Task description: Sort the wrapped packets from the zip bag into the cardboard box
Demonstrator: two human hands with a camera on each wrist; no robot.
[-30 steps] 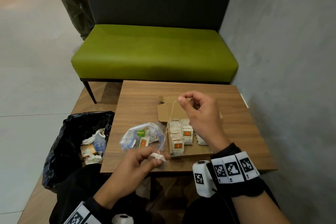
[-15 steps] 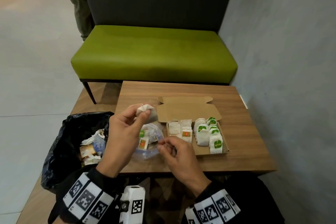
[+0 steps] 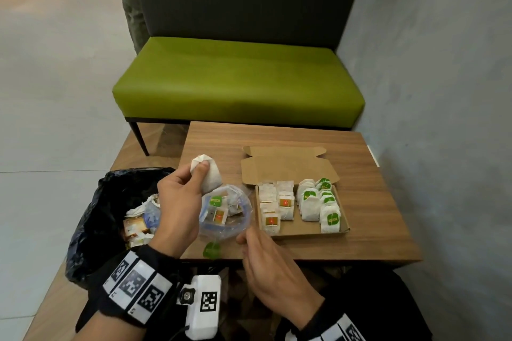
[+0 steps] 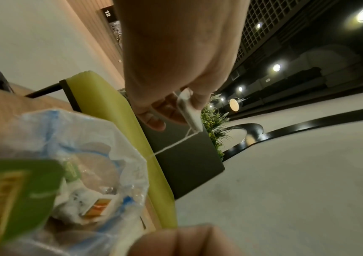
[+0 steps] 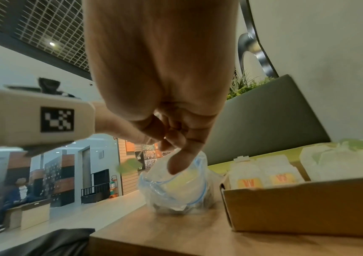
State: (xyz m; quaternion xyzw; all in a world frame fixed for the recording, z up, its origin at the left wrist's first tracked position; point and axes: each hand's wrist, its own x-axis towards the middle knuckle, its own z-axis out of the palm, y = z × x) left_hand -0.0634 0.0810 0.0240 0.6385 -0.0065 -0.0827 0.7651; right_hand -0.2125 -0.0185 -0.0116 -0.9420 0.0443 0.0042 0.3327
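Note:
My left hand point(image 3: 198, 173) holds a white tea bag point(image 3: 212, 178) up over the clear zip bag point(image 3: 230, 225), which lies on the table with several packets inside. A thin string point(image 4: 171, 145) runs from the tea bag point(image 4: 189, 110) down to my right hand point(image 3: 245, 238). That hand pinches the string at the table's front edge, and a green tag point(image 3: 212, 249) dangles below it. The open cardboard box point(image 3: 304, 231) sits right of the zip bag. It holds red-tagged packets point(image 3: 270, 220) on its left and green-tagged packets point(image 3: 331, 219) on its right.
A black bin bag point(image 3: 91, 219) with wrappers stands on the floor left of the wooden table point(image 3: 374, 230). A green bench point(image 3: 238, 86) stands behind the table, and a grey wall point(image 3: 443, 119) closes the right side. The box lid point(image 3: 288, 166) lies flat behind the box.
My left hand rose from the front edge with the tea bag to above the zip bag. My right hand came down from above the box to the front edge, holding the string.

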